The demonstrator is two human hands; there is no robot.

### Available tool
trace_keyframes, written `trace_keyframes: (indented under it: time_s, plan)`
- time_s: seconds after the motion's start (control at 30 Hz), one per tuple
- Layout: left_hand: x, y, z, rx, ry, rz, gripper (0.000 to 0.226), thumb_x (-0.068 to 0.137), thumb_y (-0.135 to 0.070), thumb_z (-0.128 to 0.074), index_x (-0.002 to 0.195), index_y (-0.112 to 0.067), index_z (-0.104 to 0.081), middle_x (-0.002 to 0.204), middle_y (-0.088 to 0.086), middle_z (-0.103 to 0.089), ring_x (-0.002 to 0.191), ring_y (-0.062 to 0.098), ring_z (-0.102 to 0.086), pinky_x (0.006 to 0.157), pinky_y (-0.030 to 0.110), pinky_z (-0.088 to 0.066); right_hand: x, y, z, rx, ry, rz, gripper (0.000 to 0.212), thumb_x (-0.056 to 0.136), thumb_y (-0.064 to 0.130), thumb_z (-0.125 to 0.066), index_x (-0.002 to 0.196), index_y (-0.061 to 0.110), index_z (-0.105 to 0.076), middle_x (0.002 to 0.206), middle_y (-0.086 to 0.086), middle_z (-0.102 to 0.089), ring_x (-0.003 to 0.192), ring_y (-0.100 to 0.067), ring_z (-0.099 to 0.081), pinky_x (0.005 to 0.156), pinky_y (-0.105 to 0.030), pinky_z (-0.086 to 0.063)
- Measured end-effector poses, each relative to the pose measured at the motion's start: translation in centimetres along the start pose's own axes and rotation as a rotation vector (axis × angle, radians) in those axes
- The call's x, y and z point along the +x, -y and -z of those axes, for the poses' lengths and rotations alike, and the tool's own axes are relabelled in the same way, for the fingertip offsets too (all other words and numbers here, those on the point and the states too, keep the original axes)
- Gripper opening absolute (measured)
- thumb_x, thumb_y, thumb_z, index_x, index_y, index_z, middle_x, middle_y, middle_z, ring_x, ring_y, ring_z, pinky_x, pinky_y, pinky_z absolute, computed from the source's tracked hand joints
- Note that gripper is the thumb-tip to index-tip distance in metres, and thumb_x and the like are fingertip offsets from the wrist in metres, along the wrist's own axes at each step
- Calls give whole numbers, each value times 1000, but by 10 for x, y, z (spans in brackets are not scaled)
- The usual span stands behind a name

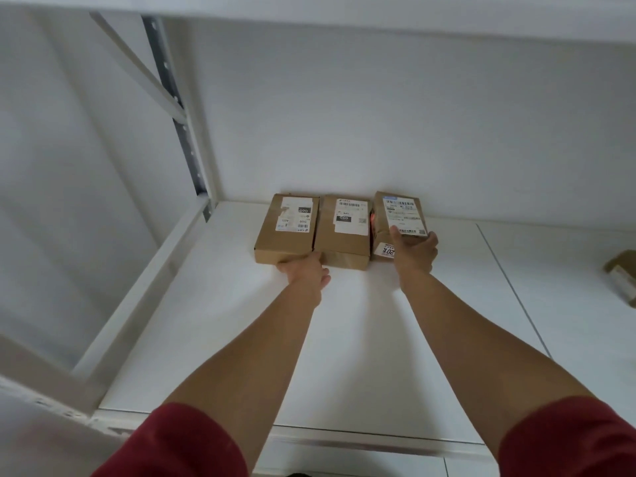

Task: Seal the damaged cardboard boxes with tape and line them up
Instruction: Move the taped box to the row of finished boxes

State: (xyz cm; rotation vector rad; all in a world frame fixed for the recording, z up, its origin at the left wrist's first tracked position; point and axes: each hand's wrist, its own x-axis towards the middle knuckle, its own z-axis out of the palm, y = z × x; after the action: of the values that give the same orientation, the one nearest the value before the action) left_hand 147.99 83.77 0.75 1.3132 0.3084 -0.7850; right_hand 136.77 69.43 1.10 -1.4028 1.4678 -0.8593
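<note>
1. Three cardboard boxes stand side by side at the back of a white shelf (344,339): left box (287,228), middle box (346,232), right box (399,218).
2. The left hand (306,270) presses against the left box's near end, fingers hidden.
3. The right hand (414,249) grips the right box's near end.
4. A fourth box (623,277) lies far right.

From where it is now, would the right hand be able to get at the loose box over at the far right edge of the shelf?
Probably yes. The right hand grips the rightmost lined-up box; bare shelf lies between it and the loose box, nothing blocking.
</note>
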Motion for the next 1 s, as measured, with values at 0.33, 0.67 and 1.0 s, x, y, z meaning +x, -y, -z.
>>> trace_keyframes:
  time_s: [0.33, 0.67, 1.0]
  plan:
    - [-75, 33, -47, 264, -127, -162, 57, 96, -28, -47, 145, -13, -23, 145, 8, -40, 117, 30, -48, 92, 39, -37, -22, -27, 63, 22, 17, -35, 76, 94, 45, -59, 152, 16, -20, 151, -16, -33, 135, -39, -36, 105, -52, -35]
    - [-191, 180, -181, 561, 145, -280, 37, 95, -24, -50, 126, -12, -34, 136, 8, -45, 114, 31, -51, 97, 46, -46, 17, -99, 283, -56, 114, 91, 47, 97, 25, -52, 140, 18, -35, 109, -3, -56, 121, -30, -44, 97, -42, -44]
    - [-311, 320, -310, 720, 291, -390, 20, 94, -24, -49, 111, -22, -38, 125, 12, -53, 95, 27, -57, 75, 36, -46, 40, -145, 493, -64, 19, 323, 17, 93, 12, -55, 109, 15, -60, 80, 8, -59, 75, -12, -57, 70, -29, -47]
